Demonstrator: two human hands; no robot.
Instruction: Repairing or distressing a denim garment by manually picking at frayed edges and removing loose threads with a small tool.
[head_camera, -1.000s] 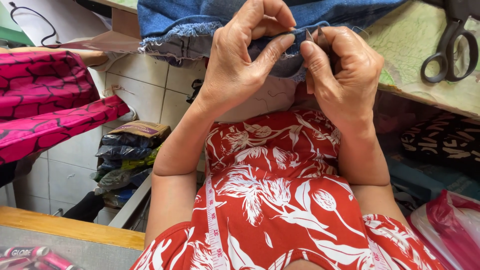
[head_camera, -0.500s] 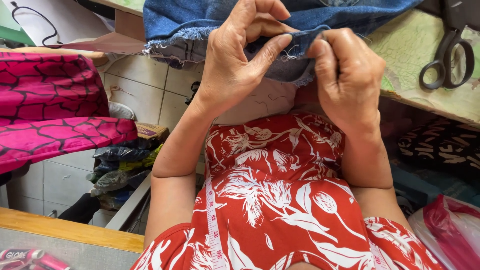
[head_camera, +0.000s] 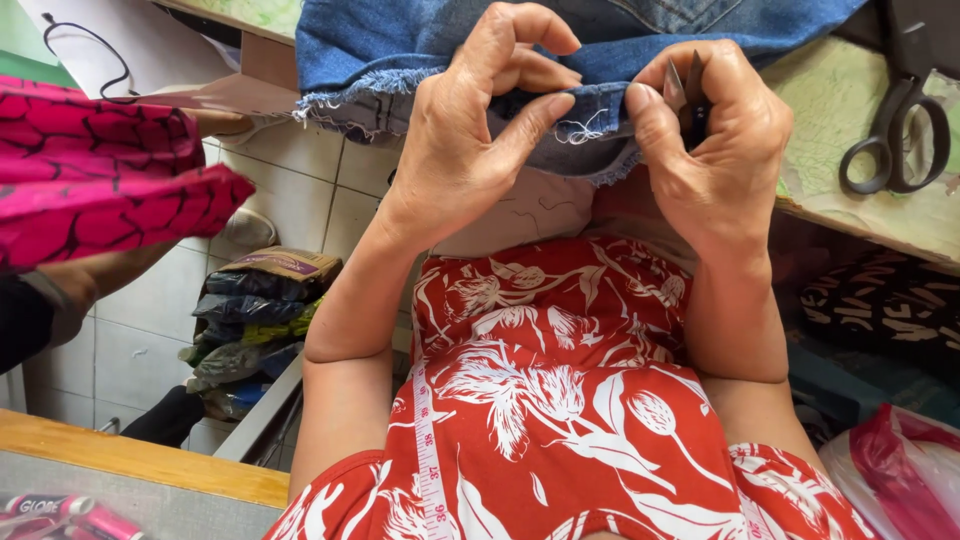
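Left hand (head_camera: 470, 140) pinching denim hem (head_camera: 590, 110), right hand (head_camera: 715, 140) pinching small blade (head_camera: 692, 95); slip risks nicking cloth or fingertip.

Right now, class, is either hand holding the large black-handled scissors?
No: the black-handled scissors lie untouched on the table while both hands pinch the frayed blue denim hem.

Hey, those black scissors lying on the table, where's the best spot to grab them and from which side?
Grip the black scissors by the two finger loops, coming from the table's near edge: the loops point toward the person, while the blades point away toward the back.
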